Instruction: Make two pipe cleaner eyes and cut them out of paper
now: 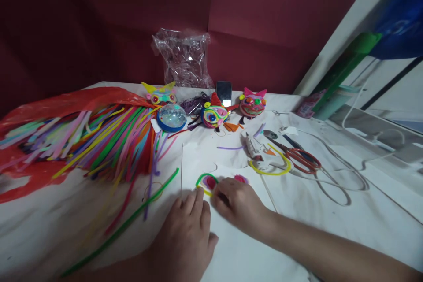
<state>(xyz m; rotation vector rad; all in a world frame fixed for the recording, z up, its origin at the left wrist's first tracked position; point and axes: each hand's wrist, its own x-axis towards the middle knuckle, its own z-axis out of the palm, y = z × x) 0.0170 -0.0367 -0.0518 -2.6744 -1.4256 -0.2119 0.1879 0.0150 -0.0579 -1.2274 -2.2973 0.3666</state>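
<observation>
On a white sheet of paper lies a coiled pipe-cleaner shape, pink in the middle with lilac, green and yellow around it. My left hand lies with fingers stretched out, a fingertip at the shape's lower left edge. My right hand is curled, fingertips pinched on the pipe cleaner at the right edge; its thumb tip is partly hidden. Behind my right knuckles shows a second pink coil. A long green pipe cleaner stretches along the table left of my left hand.
Many coloured pipe cleaners spill from a red plastic bag at left. Decorated heads and a clear dome stand at the back. A glue gun, scissors and a looped cable lie at right.
</observation>
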